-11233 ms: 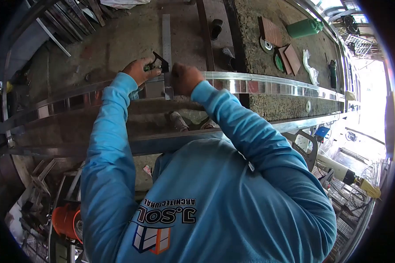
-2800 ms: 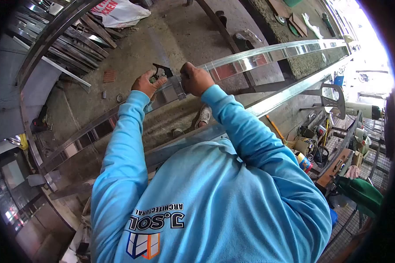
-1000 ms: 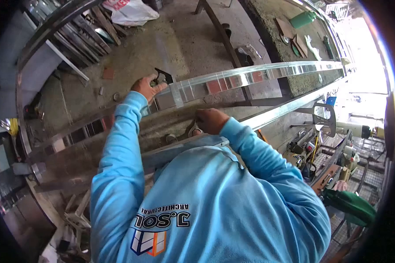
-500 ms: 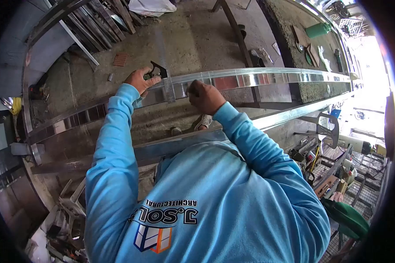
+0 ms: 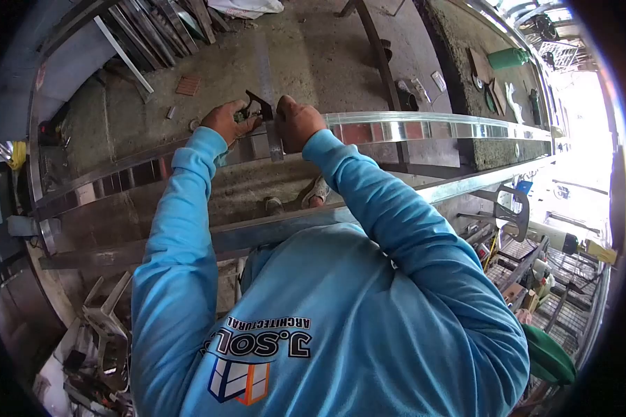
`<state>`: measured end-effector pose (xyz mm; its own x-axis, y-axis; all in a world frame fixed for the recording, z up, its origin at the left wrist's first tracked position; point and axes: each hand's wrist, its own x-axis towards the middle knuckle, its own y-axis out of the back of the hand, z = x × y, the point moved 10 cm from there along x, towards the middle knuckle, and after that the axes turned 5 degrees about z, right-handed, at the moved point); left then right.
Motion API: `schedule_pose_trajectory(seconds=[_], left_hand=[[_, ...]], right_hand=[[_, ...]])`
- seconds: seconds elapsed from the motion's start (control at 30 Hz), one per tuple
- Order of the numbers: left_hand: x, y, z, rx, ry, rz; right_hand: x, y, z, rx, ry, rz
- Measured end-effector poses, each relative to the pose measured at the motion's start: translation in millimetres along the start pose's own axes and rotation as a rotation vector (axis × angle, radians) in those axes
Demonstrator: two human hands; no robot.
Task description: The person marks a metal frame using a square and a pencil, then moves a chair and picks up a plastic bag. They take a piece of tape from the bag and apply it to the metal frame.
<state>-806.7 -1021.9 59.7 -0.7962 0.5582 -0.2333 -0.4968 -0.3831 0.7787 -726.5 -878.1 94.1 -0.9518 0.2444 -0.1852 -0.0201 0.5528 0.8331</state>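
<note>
My left hand [image 5: 224,124] is closed around the dark head of a combination square [image 5: 261,105]. The square's steel blade lies across a shiny metal bar [image 5: 389,131] that runs from side to side in front of me. Right beside the blade is my right hand [image 5: 302,124], curled with its knuckles up over the bar. Whatever its fingers pinch, if anything, is hidden from this angle.
Nearer my body runs a second long metal bar [image 5: 285,229]. A hacksaw-like frame [image 5: 513,212] and a cluttered wire rack [image 5: 560,292] are at right. A green bottle [image 5: 508,58] lies on a rough ledge. Metal lengths [image 5: 163,31] lean at back left.
My right hand has moved left along the bar, up against the square's blade. My left hand stays on the square, and the view has shifted slightly.
</note>
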Motion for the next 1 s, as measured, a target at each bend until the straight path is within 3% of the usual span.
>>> schedule_pose_trajectory(seconds=[0.1,0.17,0.33,0.4,0.43,0.5,0.57,0.67,0.7,0.87,0.97,1.0], left_hand=[[-2,-1,2,-0.002,-0.077,0.045],[-2,3,2,-0.021,-0.074,0.024],[-11,3,-13,-0.198,0.109,-0.139],[-20,11,-16,-0.256,0.227,-0.243],[-15,12,-18,-0.228,0.175,-0.178],[-11,15,-24,-0.181,0.073,-0.041],[-11,13,-25,-0.191,0.101,-0.064],[-19,15,-18,-0.261,0.197,-0.144],[-21,12,-19,-0.297,0.236,-0.177],[-9,10,-25,-0.116,0.034,-0.069],[-11,12,-18,-0.096,0.042,-0.071],[-11,13,-17,-0.088,0.044,-0.074]], right_hand=[[-22,-11,-11,-0.092,0.068,-0.221],[-73,-59,-8,-0.196,0.470,-0.431],[-106,23,13,0.241,0.005,-0.355],[-109,27,20,0.404,-0.059,-0.319],[-108,31,25,0.479,-0.091,-0.295],[-105,36,19,0.477,0.000,-0.255],[-102,37,12,0.481,0.043,-0.229],[-92,47,-14,0.228,0.282,-0.104],[-85,43,-7,0.265,0.217,-0.096],[-51,14,14,0.509,-0.144,-0.159],[-25,14,-2,0.311,0.110,0.056],[-18,8,-2,0.302,0.103,0.070]])
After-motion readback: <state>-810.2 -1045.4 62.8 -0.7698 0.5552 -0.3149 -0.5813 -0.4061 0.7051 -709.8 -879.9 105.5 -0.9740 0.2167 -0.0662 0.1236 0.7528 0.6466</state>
